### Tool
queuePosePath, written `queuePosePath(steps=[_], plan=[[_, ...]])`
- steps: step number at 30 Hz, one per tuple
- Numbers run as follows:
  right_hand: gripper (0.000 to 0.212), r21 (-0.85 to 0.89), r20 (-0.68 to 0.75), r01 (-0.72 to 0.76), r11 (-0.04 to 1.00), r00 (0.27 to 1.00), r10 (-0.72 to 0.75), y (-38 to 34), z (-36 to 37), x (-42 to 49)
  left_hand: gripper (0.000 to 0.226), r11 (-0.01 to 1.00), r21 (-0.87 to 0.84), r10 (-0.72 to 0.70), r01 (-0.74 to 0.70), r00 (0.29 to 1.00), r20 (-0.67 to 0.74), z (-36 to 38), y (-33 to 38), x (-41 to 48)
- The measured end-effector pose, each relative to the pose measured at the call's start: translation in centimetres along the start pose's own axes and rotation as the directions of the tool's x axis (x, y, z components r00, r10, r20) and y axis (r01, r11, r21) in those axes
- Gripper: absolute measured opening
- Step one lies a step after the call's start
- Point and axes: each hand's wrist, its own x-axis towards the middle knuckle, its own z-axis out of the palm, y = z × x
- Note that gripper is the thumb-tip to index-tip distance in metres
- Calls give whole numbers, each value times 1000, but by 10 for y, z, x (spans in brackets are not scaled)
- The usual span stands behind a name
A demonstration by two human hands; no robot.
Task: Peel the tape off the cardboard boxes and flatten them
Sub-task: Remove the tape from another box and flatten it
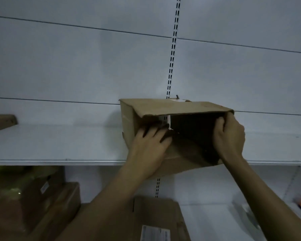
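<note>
An open brown cardboard box (177,108) lies on its side on a white shelf (59,141), its opening facing me. My left hand (150,141) presses flat on the box's left inner flap, fingers spread. My right hand (230,136) grips the box's right edge, fingers curled inside. A strip of pale tape (169,121) hangs from the top flap's edge between my hands. More tape (178,100) shows at the far top edge.
Below the shelf, several brown boxes stand at the left (33,197), and a flat cardboard piece with a white label (156,220) lies at the bottom middle. Another cardboard piece (2,121) rests on the shelf's far left. A slotted upright (172,49) runs up the wall.
</note>
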Motion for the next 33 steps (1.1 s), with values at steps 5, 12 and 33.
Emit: queuePosePath(steps=[5,12,33], plan=[[28,-90,-86,169,981,980,-177,-40,5,13,50,970,240,-18,-29,981,192,-4,-38,12],[29,-130,-72,218,967,971,-229,-50,5,21,15,973,-146,81,-176,862,-500,-45,-85,-34],[40,465,87,-622,630,740,667,80,-24,11,43,951,-306,84,54,904,419,18,-49,-18]])
